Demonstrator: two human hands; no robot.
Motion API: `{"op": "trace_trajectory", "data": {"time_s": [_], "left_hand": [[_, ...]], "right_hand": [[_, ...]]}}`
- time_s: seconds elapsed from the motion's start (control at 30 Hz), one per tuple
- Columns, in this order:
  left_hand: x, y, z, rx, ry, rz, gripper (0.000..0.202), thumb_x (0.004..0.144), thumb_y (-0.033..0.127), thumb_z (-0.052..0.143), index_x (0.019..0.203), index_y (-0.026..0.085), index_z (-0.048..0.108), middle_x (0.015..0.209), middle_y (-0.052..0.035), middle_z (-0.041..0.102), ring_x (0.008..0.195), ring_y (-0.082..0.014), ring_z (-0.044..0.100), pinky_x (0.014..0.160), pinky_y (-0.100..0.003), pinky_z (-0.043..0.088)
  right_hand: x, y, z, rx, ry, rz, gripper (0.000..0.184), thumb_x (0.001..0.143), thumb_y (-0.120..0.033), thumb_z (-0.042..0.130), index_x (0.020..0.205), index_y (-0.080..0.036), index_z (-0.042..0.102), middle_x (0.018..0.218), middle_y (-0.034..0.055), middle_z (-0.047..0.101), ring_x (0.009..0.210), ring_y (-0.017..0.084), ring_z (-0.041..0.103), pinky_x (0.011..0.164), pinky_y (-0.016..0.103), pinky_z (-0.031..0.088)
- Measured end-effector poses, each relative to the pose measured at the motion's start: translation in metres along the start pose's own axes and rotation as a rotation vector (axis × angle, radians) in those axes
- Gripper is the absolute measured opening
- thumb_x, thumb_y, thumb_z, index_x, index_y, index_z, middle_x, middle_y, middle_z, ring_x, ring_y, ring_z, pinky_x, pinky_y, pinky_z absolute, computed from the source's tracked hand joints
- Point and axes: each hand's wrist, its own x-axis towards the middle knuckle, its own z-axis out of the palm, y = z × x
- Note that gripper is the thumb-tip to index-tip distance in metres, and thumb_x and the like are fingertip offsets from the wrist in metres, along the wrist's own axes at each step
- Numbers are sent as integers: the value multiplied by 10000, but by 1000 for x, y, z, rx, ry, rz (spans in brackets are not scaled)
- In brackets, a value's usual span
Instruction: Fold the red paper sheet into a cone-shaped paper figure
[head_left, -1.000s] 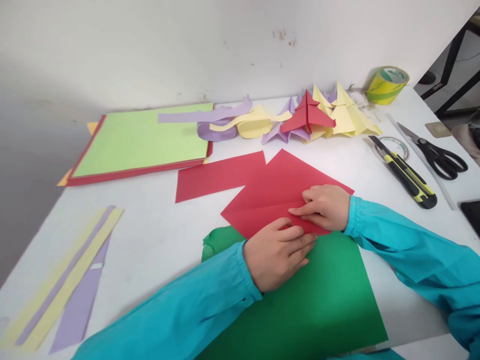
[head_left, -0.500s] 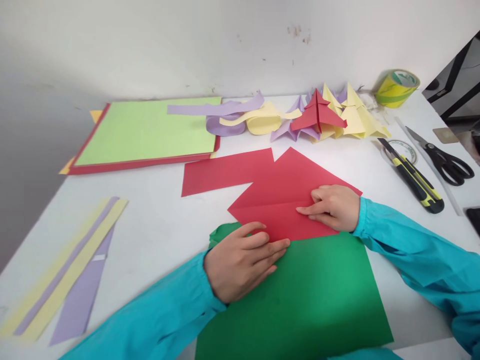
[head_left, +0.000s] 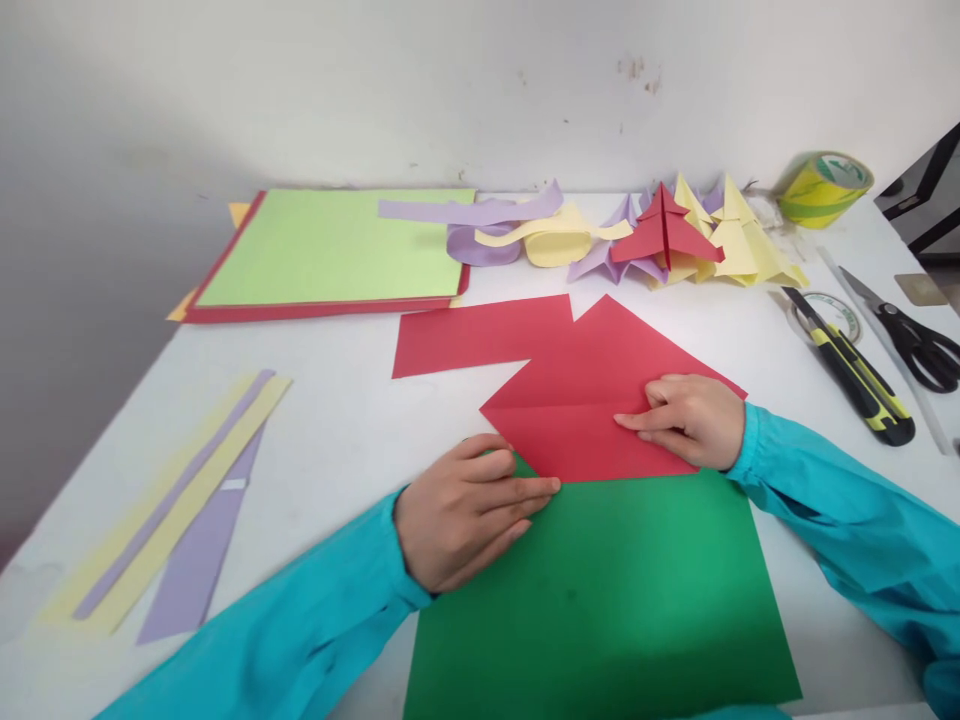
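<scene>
A red sheet of paper [head_left: 570,435] with a crosswise crease and pointed ends lies over the far edge of a green sheet [head_left: 622,580]. My left hand [head_left: 472,515] rests at the red sheet's near left corner, index and middle fingers stretched out, fingertips touching its edge. On the right part of the red sheet lies my right hand [head_left: 690,420], its index finger extended along the crease and the other fingers partly bent. Behind the creased sheet is a red paper strip [head_left: 472,340]; where the two overlap, the boundary is hard to make out.
A stack of coloured paper with a light green sheet [head_left: 330,250] on top stands at the back left. Paper strips [head_left: 195,500] lie at left. Folded paper shapes [head_left: 667,235] line the wall. At right are a tape roll [head_left: 825,190], a cutter [head_left: 859,380] and scissors [head_left: 911,335].
My left hand has slid left along the red sheet's near edge to its corner. My right hand stays on the sheet. The view has shifted left, so everything appears farther right.
</scene>
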Motion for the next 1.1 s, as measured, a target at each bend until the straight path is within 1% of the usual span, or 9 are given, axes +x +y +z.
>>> {"op": "trace_trajectory", "data": {"time_s": [0.37, 0.43, 0.53, 0.6, 0.67, 0.77, 0.87, 1.0, 1.1], "left_hand": [[-5, -1, -4, 24, -21, -14, 267, 863, 192, 429, 1006, 173, 653, 1087, -73, 684, 731, -182, 527, 831, -414, 417], [-2, -1, -4, -17, 9, -22, 255, 858, 182, 428, 975, 170, 653, 1041, -78, 699, 743, -187, 541, 805, -413, 431], [4, -2, -4, -60, 109, -56, 228, 843, 146, 442, 941, 169, 647, 958, -73, 716, 821, -211, 566, 776, -414, 451], [8, -2, -2, -40, 181, -76, 231, 830, 126, 460, 979, 160, 633, 964, -79, 714, 880, -230, 571, 772, -419, 456], [13, 0, 2, -11, 198, -63, 256, 832, 122, 468, 1043, 133, 611, 1017, -99, 702, 940, -244, 568, 793, -429, 454], [21, 6, 12, 5, 127, 20, 281, 868, 148, 453, 1112, 96, 582, 1135, -110, 660, 1059, -254, 543, 876, -439, 427], [31, 16, 22, 42, 33, 89, 300, 910, 212, 427, 1145, 96, 572, 1261, -93, 586, 1125, -244, 512, 938, -431, 385], [49, 27, 31, 114, -70, 107, 377, 938, 316, 389, 1168, 73, 561, 1283, -99, 567, 1089, -229, 525, 903, -404, 392], [63, 31, 34, 136, -89, 121, 414, 939, 343, 375, 1167, 54, 563, 1238, -105, 599, 1060, -231, 535, 862, -393, 406]], "right_hand": [[0, 1, 1, -15, -13, 0, 398, 953, -383, 317, 1160, -258, 632, 694, 28, 447, 659, 148, 396, 596, 266, 283], [-1, 1, 1, -10, -14, 1, 395, 952, -379, 319, 1161, -260, 632, 692, 26, 443, 657, 146, 396, 594, 263, 280], [-1, 1, 1, -12, -13, 5, 378, 950, -371, 334, 1160, -269, 631, 689, 20, 439, 653, 141, 395, 590, 260, 271], [-1, 1, 2, -9, -9, 8, 364, 945, -365, 348, 1156, -278, 632, 688, 19, 443, 653, 141, 397, 584, 261, 265], [-1, 1, 2, -1, 0, 9, 348, 938, -354, 367, 1145, -285, 638, 686, 17, 448, 650, 141, 402, 581, 263, 260], [0, 0, 2, 5, 7, 11, 330, 926, -339, 396, 1139, -286, 642, 680, 15, 451, 642, 139, 406, 581, 268, 257], [1, 0, 1, 1, -13, 15, 322, 921, -332, 415, 1153, -288, 633, 684, 15, 462, 643, 138, 410, 581, 272, 248], [2, 0, -1, -8, -37, 16, 316, 927, -338, 417, 1152, -287, 632, 690, 14, 478, 644, 136, 411, 584, 275, 240], [2, -1, 0, -22, -14, 19, 307, 918, -335, 433, 1135, -280, 644, 694, 15, 483, 643, 133, 410, 585, 277, 238]]}}
